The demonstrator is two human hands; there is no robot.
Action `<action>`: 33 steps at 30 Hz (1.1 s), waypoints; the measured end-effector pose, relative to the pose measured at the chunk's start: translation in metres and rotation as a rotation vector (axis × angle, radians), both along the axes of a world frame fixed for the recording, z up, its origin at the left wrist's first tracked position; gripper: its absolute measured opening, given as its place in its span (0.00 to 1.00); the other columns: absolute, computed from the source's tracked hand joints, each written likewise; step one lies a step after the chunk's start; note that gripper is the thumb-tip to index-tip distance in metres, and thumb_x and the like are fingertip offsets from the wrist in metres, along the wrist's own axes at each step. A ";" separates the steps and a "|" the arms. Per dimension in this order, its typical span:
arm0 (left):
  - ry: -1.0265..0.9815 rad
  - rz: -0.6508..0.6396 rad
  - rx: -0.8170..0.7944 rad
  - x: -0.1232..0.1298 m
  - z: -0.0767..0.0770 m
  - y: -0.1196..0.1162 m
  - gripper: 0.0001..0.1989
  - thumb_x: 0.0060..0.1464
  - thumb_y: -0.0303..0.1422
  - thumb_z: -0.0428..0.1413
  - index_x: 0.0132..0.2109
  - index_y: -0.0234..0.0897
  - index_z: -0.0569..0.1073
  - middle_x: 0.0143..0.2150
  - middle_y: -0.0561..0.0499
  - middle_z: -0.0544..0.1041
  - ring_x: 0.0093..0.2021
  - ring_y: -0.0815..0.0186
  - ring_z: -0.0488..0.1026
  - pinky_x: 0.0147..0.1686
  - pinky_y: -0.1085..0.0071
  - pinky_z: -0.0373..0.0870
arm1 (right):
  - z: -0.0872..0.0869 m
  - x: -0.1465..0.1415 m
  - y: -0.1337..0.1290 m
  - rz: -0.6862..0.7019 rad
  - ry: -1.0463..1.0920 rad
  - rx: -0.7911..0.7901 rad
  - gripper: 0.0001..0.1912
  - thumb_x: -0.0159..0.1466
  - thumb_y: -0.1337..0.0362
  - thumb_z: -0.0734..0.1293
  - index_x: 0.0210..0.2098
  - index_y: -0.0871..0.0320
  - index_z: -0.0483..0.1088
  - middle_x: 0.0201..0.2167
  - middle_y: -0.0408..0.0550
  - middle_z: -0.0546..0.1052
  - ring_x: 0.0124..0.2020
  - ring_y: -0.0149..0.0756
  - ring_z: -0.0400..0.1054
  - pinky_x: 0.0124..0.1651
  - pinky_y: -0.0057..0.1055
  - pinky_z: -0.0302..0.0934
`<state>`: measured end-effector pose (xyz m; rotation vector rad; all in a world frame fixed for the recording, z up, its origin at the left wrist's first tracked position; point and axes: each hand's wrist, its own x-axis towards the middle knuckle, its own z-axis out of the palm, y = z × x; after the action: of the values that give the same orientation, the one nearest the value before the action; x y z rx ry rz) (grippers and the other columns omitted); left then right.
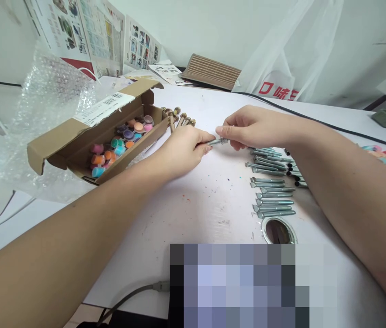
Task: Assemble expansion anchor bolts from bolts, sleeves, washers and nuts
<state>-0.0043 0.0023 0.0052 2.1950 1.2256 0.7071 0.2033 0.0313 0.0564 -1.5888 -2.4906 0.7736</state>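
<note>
Looked like a makeshift work corner indoors; couldn't tell if home or small workshop. Evidence: plain white table [193,202] pushed up near a pale wall [196,27], tabletop flecked with coloured specks. Hardware was out in batches: silver bolts [275,213] in rows, brassy bolts [183,120] in a pile. Craft side: open cardboard box [54,143] with a shipping label [103,110], holding small coloured pots [129,135]. Packing clutter around: bubble wrap [18,141], plastic bag [268,64] with red print. Printed picture sheets [100,36] stood at the back.
</note>
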 end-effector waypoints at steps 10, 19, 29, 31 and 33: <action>0.013 -0.033 0.057 0.003 -0.001 0.000 0.16 0.61 0.31 0.53 0.48 0.39 0.84 0.35 0.50 0.80 0.36 0.64 0.71 0.42 0.66 0.66 | -0.001 -0.007 -0.003 -0.065 -0.091 -0.036 0.34 0.71 0.39 0.58 0.19 0.55 0.67 0.18 0.47 0.70 0.20 0.33 0.59 0.31 0.38 0.55; 0.059 0.024 0.123 0.000 -0.003 0.005 0.15 0.61 0.33 0.53 0.46 0.40 0.84 0.26 0.53 0.71 0.31 0.65 0.66 0.38 0.64 0.64 | -0.004 -0.003 0.001 -0.020 -0.064 0.043 0.28 0.67 0.39 0.65 0.25 0.56 0.71 0.22 0.45 0.72 0.21 0.31 0.60 0.31 0.34 0.53; 0.065 0.106 0.157 -0.002 -0.007 0.009 0.15 0.59 0.33 0.55 0.49 0.41 0.84 0.38 0.51 0.82 0.39 0.61 0.76 0.45 0.65 0.70 | -0.007 -0.011 -0.001 -0.099 -0.075 0.065 0.31 0.75 0.45 0.54 0.30 0.58 0.73 0.22 0.46 0.72 0.25 0.33 0.64 0.37 0.35 0.58; 0.084 0.138 0.161 -0.003 -0.006 0.009 0.16 0.58 0.32 0.55 0.49 0.41 0.83 0.41 0.50 0.83 0.42 0.59 0.77 0.48 0.64 0.71 | -0.007 -0.010 0.000 -0.105 -0.070 0.089 0.31 0.74 0.43 0.53 0.33 0.58 0.75 0.23 0.47 0.73 0.25 0.34 0.66 0.38 0.36 0.59; 0.122 0.184 0.144 -0.003 -0.004 0.009 0.15 0.57 0.32 0.56 0.48 0.40 0.83 0.42 0.48 0.83 0.43 0.59 0.78 0.47 0.64 0.72 | -0.007 -0.008 0.001 -0.105 -0.093 0.107 0.30 0.74 0.43 0.54 0.34 0.58 0.76 0.23 0.47 0.73 0.25 0.35 0.65 0.37 0.36 0.59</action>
<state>-0.0072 0.0112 0.0009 2.2914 1.4954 0.7646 0.1948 0.0323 0.0491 -1.7386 -2.4411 0.5556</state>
